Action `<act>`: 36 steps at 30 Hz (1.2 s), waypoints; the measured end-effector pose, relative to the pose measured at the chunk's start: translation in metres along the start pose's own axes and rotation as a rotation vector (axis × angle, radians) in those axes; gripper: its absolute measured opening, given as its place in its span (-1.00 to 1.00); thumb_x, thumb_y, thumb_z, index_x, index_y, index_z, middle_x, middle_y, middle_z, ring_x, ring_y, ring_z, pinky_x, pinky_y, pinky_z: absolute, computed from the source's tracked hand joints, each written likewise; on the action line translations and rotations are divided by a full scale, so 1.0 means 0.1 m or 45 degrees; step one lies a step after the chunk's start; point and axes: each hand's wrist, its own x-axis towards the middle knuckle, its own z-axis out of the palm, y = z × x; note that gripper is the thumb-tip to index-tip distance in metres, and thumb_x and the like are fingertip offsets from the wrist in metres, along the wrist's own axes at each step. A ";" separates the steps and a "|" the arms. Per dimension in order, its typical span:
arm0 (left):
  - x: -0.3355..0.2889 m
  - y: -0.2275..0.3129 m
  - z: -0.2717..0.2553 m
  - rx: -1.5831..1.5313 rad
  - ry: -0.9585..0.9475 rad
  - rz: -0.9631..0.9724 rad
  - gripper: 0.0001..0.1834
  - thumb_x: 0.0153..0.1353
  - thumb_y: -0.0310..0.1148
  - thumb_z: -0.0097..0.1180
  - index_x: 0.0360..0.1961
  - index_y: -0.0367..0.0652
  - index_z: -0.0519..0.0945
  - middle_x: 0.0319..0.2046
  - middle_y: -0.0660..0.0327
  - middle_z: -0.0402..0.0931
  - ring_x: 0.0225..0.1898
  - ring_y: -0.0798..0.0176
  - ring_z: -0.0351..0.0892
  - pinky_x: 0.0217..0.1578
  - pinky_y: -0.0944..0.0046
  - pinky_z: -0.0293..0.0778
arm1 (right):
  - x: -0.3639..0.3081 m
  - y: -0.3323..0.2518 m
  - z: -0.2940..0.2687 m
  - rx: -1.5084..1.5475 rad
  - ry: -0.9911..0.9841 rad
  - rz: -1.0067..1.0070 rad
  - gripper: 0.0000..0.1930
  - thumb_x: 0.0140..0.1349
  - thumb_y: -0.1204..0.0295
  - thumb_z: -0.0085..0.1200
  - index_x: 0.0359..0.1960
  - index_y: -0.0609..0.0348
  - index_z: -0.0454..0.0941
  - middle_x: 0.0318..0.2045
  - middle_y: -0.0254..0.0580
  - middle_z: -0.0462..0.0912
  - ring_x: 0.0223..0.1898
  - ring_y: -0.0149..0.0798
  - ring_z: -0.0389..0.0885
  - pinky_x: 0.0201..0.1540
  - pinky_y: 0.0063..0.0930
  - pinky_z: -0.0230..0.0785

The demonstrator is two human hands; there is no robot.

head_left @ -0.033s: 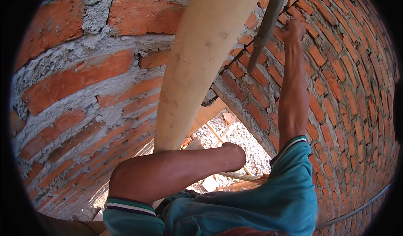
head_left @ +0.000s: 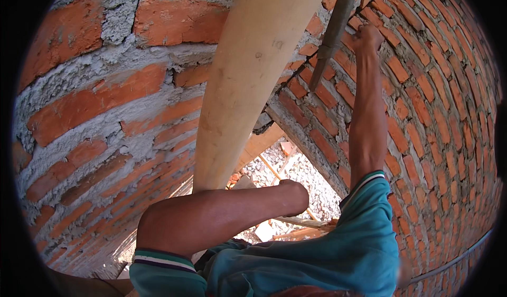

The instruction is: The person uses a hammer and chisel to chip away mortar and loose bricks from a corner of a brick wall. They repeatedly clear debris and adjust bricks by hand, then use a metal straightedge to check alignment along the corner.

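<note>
My right hand (head_left: 368, 36) is raised against the brick wall (head_left: 417, 101) on the right, fingers curled in; what they hold, if anything, is hidden. Just left of it, a dark tapered tool (head_left: 332, 33) with an orange end points downward; I cannot tell whether my hand touches it. A thick pale round pole (head_left: 248, 70) slants from the top down behind my left forearm. That arm bends across in front of the pole's lower end. My left hand (head_left: 294, 198) is bent at the wrist, its fingers out of sight.
A second wall of bricks and rough grey mortar (head_left: 100, 101) stands close on the left. Below, between the walls, gravelly ground (head_left: 317, 183) shows far down, with thin wooden sticks (head_left: 301, 222). A grey pipe or cable (head_left: 449, 265) runs along the lower right wall.
The pole and the dark tool appear very slightly farther left in view. Both my arms keep the same pose.
</note>
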 end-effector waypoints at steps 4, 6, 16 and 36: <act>0.00 -0.03 -0.04 0.011 -0.047 -0.025 -0.84 0.13 -0.46 0.29 -0.24 -0.17 0.78 -0.29 0.17 0.74 -0.26 0.12 0.75 -0.35 0.05 0.61 | 0.06 0.14 0.02 0.180 -0.095 -0.062 -0.72 0.28 0.67 -0.09 -0.01 0.31 0.52 -0.39 -0.19 0.50 -0.53 -0.34 0.38 -0.53 -0.14 0.24; -0.01 -0.04 -0.03 -0.002 -0.042 -0.023 -0.82 0.11 -0.47 0.29 -0.24 -0.18 0.78 -0.29 0.16 0.74 -0.27 0.11 0.75 -0.36 0.05 0.61 | 0.02 0.18 0.09 0.156 -0.104 -0.106 -0.68 0.28 0.68 -0.10 0.05 0.30 0.50 -0.36 -0.19 0.51 -0.54 -0.36 0.39 -0.56 -0.23 0.24; -0.04 -0.05 -0.05 -0.007 -0.082 -0.031 -0.79 0.05 -0.47 0.33 -0.23 -0.20 0.77 -0.31 0.11 0.73 -0.28 0.10 0.75 -0.38 0.03 0.60 | -0.05 0.46 0.20 -0.310 0.015 -0.327 -0.70 0.33 0.59 -0.10 0.05 0.34 0.52 -0.29 0.02 0.65 -0.51 -0.24 0.60 -0.54 -0.26 0.41; -0.07 -0.02 -0.06 -0.014 -0.153 -0.110 -0.74 0.10 -0.41 0.33 -0.14 -0.18 0.75 -0.23 0.13 0.73 -0.19 0.09 0.75 -0.27 0.03 0.60 | -0.06 -0.06 0.04 -1.488 0.210 -0.859 -0.74 0.20 0.32 0.10 -0.21 0.22 0.71 -0.19 0.23 0.73 -0.09 0.29 0.70 -0.02 0.09 0.54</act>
